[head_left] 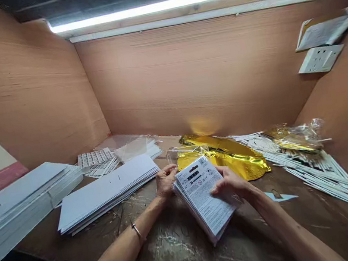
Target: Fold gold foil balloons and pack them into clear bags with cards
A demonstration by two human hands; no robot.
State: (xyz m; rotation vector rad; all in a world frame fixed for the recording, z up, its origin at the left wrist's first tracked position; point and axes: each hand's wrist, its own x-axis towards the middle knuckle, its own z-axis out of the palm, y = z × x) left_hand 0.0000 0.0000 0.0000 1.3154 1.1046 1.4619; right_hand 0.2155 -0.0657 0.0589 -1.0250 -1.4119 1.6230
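My right hand (pixel 231 181) grips a stack of printed hang-tab packs (pixel 208 195) by its right side, thumb lying across the top pack. That pack shows small black text, a barcode and a hang slot near its upper edge. The stack leans over the table at an angle. At its upper left corner is my left hand (pixel 166 181), fingers curled together. A clear plastic piece (pixel 172 153) lies right by those fingertips; whether they pinch it or the stack cannot be made out. Gold foil sheets (pixel 247 165) spread just behind the stack.
White card stacks (pixel 111 190) lie to the left, with a taller pile (pixel 24 201) beyond them. Printed sticker sheets (pixel 96 161) and clear plastic (pixel 131 148) sit at the back. Thin white sticks (pixel 325 177) cover the right side. Board walls enclose the dark table (pixel 173 257).
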